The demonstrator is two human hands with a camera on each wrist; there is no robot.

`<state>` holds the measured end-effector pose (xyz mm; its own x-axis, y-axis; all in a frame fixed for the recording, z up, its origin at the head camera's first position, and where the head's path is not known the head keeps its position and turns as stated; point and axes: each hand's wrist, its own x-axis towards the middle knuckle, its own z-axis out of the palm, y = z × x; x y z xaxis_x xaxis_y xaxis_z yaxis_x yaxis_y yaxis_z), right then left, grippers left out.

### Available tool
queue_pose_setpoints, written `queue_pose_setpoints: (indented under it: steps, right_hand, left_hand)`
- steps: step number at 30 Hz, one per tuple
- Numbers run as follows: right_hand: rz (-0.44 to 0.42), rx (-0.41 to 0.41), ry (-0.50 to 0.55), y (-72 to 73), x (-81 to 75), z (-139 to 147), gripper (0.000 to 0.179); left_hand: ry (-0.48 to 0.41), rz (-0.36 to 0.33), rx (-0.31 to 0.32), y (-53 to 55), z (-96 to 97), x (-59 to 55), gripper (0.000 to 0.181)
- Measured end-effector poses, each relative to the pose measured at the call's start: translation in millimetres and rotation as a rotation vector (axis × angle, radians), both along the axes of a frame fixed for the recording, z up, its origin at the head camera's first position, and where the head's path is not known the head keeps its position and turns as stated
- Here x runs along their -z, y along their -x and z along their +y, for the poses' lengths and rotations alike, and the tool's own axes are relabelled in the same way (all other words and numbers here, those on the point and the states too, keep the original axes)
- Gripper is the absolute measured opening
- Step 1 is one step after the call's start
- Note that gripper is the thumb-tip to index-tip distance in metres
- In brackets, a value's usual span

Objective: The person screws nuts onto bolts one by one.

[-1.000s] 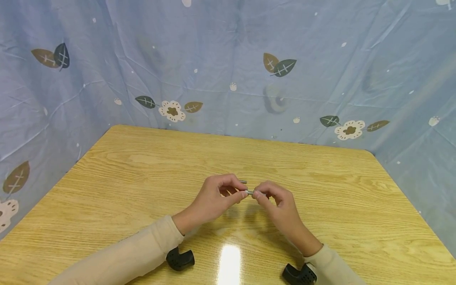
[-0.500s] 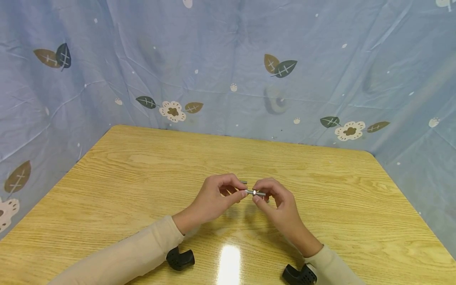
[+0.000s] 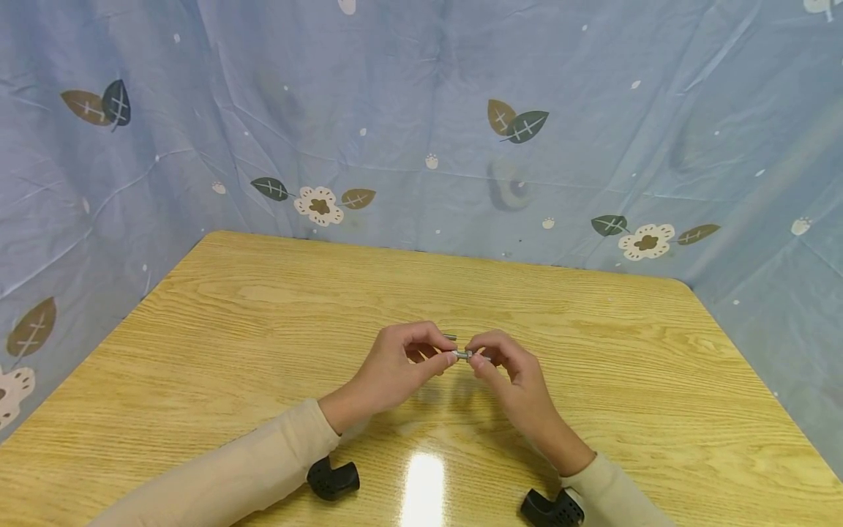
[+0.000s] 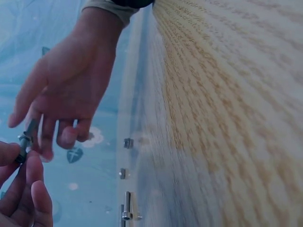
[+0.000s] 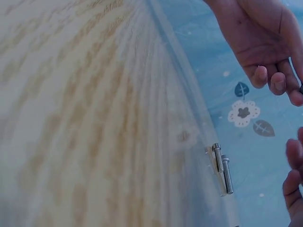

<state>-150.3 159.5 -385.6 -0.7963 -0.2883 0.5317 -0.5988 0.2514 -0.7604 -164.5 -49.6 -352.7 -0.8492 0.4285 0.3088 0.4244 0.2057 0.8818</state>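
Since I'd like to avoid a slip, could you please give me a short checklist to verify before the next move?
1. Bolt pinched by the left hand: ok.
2. Nut around the bolt: ok.
3. Nut run up to the left fingertips: not ok, some bolt shows between.
4. Right hand firmly on the nut: cannot tell.
5. Loose bolts lying on the table: ok.

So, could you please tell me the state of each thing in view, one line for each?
Held bolt: raised above the table
Nut: on the held bolt, partway along
Left hand: pinching one end of the held bolt
Right hand: at the nut, contact unclear
Two other bolts: lying side by side
Two small parts, probably nuts: apart on the table
Curtain: hanging, creased
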Motion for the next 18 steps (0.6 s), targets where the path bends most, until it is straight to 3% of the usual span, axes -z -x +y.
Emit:
queue_pose_setpoints:
  steps: [8, 18]
  right_hand:
    - [0.101, -0.046, 0.061, 1.6, 0.7, -2.5, 0.024]
    - [0.081, -0.046, 0.061, 1.2, 1.4, -1.9, 0.023]
  left_hand:
    - [0.003, 0.002, -0.011, 0.4, 0.1, 0.8, 0.005]
    - [-0.005, 0.004, -0.007, -0.6, 0.2, 0.6, 0.005]
